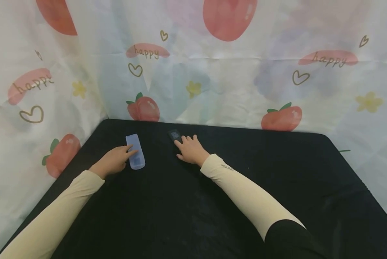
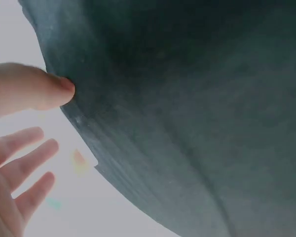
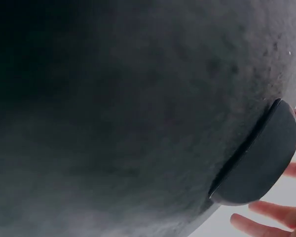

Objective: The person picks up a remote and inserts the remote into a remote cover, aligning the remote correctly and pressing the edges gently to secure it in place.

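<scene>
Blue oblong case (image 1: pixel 139 159), dark object (image 1: pixel 174 135), one each; two hands (image 1: pixel 114 160) (image 1: pixel 193 150), fingers spread.

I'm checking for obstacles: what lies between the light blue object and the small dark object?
In the head view, only bare black cloth shows between the light blue object and the small dark object.
</scene>
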Tool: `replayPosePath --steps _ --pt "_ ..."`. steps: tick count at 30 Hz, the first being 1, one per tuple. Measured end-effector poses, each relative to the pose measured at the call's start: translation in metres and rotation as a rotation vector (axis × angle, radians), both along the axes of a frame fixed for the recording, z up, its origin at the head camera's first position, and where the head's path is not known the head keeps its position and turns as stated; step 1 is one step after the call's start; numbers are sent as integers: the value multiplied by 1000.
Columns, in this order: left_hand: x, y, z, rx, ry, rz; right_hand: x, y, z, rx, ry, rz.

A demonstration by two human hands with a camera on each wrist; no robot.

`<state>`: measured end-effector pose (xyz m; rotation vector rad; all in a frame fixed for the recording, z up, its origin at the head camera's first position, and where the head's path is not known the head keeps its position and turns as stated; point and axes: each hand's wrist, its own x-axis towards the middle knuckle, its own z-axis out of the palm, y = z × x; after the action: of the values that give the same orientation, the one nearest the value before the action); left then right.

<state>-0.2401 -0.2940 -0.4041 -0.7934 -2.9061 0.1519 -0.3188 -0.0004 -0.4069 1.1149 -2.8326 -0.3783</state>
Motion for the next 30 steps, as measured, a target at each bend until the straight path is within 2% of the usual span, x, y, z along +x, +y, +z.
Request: replayPosePath --steps 3,6,13,17,24,30 --pt "-7 2 -2 -8 58 -44 -3 -5 -1 16 -33 -79" --pt "-11 4 -3 -6 84 -58 -4 -8 -2 46 -53 -106" --pt "-17 9 -3 -17 118 -88 -6 -10 -2 68 -59 -146" --pt "-18 9 -2 -33 111 -79 -8 -13 -2 56 -38 -177" --pt "-18 13 1 -43 66 -84 -10 -16 -4 94 23 -159" --pt "-21 14 3 -45 108 -112 -11 -6 -2 14 -4 -133"
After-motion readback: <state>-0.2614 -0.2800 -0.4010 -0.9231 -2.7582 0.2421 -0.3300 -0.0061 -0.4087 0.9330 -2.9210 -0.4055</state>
